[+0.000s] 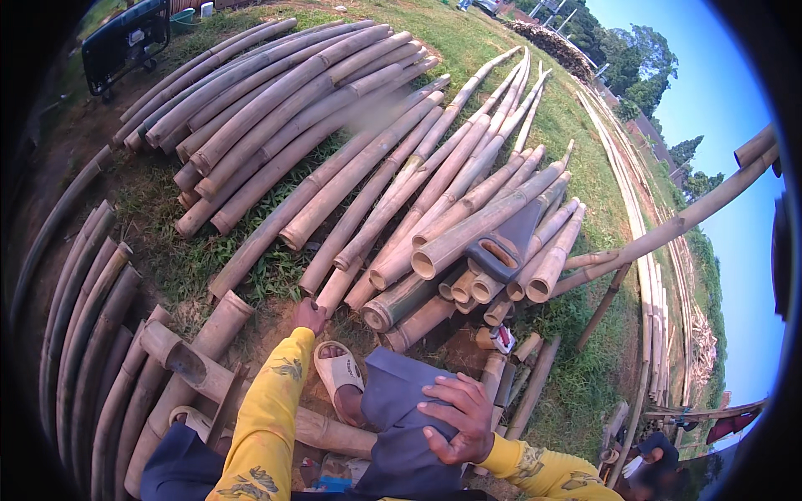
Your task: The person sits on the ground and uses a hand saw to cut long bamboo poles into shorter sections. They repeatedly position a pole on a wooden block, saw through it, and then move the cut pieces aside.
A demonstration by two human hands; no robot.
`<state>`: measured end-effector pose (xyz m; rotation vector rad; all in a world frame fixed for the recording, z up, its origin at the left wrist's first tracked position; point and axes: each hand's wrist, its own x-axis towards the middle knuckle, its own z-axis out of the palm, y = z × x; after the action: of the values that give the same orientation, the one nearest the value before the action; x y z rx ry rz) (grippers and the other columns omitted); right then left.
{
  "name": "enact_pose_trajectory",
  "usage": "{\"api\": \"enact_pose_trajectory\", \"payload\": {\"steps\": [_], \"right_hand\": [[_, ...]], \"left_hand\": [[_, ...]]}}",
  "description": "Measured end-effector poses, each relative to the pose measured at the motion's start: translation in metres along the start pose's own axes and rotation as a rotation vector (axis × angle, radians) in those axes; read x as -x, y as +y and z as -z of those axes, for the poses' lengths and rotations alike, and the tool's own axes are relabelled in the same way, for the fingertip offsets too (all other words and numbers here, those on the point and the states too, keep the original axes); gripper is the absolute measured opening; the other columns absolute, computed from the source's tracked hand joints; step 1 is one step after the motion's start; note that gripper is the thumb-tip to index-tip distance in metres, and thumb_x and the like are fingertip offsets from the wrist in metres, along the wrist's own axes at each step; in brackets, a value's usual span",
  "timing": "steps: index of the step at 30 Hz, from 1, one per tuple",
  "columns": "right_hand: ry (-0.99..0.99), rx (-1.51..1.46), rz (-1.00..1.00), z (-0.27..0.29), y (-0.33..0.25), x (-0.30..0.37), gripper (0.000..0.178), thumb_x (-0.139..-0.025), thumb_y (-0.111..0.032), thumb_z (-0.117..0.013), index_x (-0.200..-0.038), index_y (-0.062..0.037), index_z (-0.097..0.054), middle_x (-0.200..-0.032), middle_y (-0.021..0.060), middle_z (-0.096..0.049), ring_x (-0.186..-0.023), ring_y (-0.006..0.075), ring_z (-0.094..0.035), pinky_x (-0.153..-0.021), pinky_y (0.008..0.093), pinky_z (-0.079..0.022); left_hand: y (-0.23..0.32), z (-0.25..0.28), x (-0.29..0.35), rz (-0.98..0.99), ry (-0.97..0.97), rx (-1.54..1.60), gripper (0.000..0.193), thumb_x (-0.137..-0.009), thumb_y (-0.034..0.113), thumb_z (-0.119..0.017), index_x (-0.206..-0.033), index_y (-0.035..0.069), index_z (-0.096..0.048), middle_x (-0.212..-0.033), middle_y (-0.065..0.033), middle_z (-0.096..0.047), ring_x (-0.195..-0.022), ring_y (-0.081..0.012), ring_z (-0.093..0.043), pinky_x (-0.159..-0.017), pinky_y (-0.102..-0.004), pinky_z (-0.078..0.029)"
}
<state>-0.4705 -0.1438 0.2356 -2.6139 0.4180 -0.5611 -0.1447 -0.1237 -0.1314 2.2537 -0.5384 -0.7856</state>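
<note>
My left hand (310, 316), at the end of a yellow sleeve, reaches down to the near end of a bamboo pole (355, 224). Its fingers look closed at that end, partly hidden by the hand itself. My right hand (459, 420) lies with fingers spread on my bent knee, in dark blue trousers, holding nothing. A handsaw (494, 257) with a black handle rests on the stacked bamboo ends to the right. Beside my left forearm is a thick bamboo piece (224, 324), next to another with an opening cut in it (180, 359).
Many bamboo poles (276, 125) fan out over the grass ahead; more stand at the left (92, 334). A slanting pole (668, 225) crosses on the right. A black-framed machine (125, 46) stands far left. Another person (656, 463) is at the lower right.
</note>
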Motion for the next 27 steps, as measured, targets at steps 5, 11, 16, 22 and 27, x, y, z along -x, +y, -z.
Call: {"api": "enact_pose_trajectory", "payload": {"steps": [5, 11, 16, 22, 27], "right_hand": [[-0.022, 0.006, 0.012, 0.001, -0.006, -0.005, 0.032, -0.076, -0.026, -0.076, -0.106, -0.0173, -0.078, -0.121, 0.0049, -0.074, -0.12, 0.0283, -0.066, -0.107, 0.0505, -0.046], [-0.007, 0.008, 0.003, -0.002, -0.003, -0.003, 0.033, -0.077, -0.027, -0.075, -0.109, -0.0183, -0.077, -0.123, 0.0051, -0.073, -0.119, 0.0283, -0.066, -0.108, 0.0497, -0.045], [-0.055, 0.025, -0.003, -0.002, -0.003, -0.004, 0.033, -0.079, -0.029, -0.074, -0.11, -0.0186, -0.077, -0.123, 0.0048, -0.073, -0.119, 0.0277, -0.066, -0.109, 0.0486, -0.044], [-0.06, 0.045, -0.025, 0.002, -0.003, -0.003, 0.033, -0.079, -0.029, -0.075, -0.11, -0.0196, -0.076, -0.123, 0.0036, -0.073, -0.119, 0.0269, -0.067, -0.108, 0.0484, -0.044], [-0.01, 0.01, 0.047, 0.0, -0.004, -0.012, 0.034, -0.079, -0.025, -0.074, -0.108, -0.0083, -0.076, -0.119, 0.016, -0.072, -0.117, 0.0394, -0.067, -0.103, 0.0564, -0.048]], "left_hand": [[-0.006, -0.004, -0.01, -0.013, 0.387, 0.054, 0.051, -0.083, 0.035, -0.076, -0.116, 0.001, -0.058, -0.119, -0.0233, -0.065, -0.113, -0.0404, -0.063, -0.097, -0.0492, -0.05], [0.026, 0.0, -0.008, -0.041, 0.153, -0.081, 0.081, -0.075, 0.046, -0.08, -0.135, 0.001, -0.051, -0.134, -0.0219, -0.057, -0.127, -0.0396, -0.053, -0.11, -0.0494, -0.042], [0.029, -0.008, -0.012, 0.007, 0.061, -0.3, 0.09, -0.07, 0.054, -0.084, -0.136, 0.002, -0.05, -0.133, -0.0204, -0.058, -0.128, -0.0373, -0.055, -0.111, -0.0495, -0.042], [0.026, -0.044, -0.019, -0.012, 0.094, -0.454, 0.088, -0.066, 0.056, -0.089, -0.129, 0.005, -0.053, -0.129, -0.0151, -0.061, -0.124, -0.0339, -0.058, -0.109, -0.0459, -0.044], [-0.005, -0.07, -0.045, 0.035, 0.068, -0.533, 0.088, -0.064, 0.049, -0.093, -0.129, 0.006, -0.051, -0.13, -0.014, -0.061, -0.124, -0.0313, -0.059, -0.106, -0.0436, -0.045]]}}
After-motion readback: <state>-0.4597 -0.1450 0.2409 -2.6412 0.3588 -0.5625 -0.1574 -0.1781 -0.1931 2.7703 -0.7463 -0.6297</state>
